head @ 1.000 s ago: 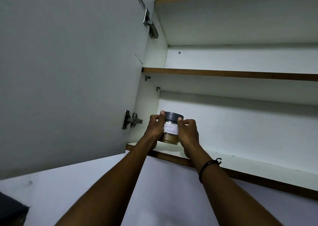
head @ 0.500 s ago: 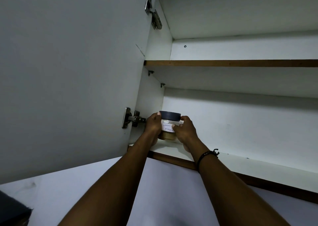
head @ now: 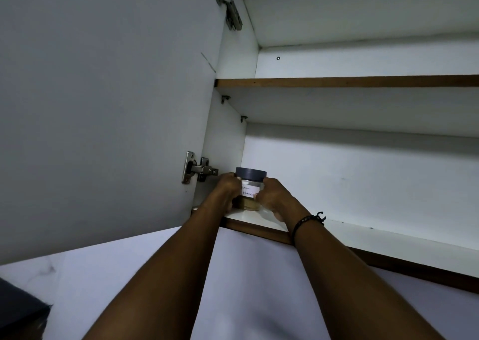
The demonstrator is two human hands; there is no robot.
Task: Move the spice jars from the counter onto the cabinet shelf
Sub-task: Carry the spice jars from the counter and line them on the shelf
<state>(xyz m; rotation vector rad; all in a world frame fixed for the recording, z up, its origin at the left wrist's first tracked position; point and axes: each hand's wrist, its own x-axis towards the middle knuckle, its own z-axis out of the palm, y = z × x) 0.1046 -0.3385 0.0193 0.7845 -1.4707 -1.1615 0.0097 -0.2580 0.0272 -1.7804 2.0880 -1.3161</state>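
Open cabinet door (head: 103, 106), grey, at left. Two metal hinges: upper hinge (head: 229, 10), lower hinge (head: 198, 170). Shelf-support pegs (head: 225, 98) under upper shelf (head: 337, 81). Black bracelet (head: 308, 220) on wrist. Dark object (head: 18, 311), lower left corner, unidentifiable.

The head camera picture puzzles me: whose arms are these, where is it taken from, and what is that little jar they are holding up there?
No machine here: a person wears a camera on the head, so you look up along their own arms into an open wall cabinet. The left hand and the right hand grip a small spice jar from either side. It has a dark lid, a handwritten paper label and brown powder at the bottom. It sits at the left end of the lowest shelf, near the front edge. The grey panel on the left is the open cabinet door, hung on metal hinges. The upper shelf shows nothing on it from this angle.
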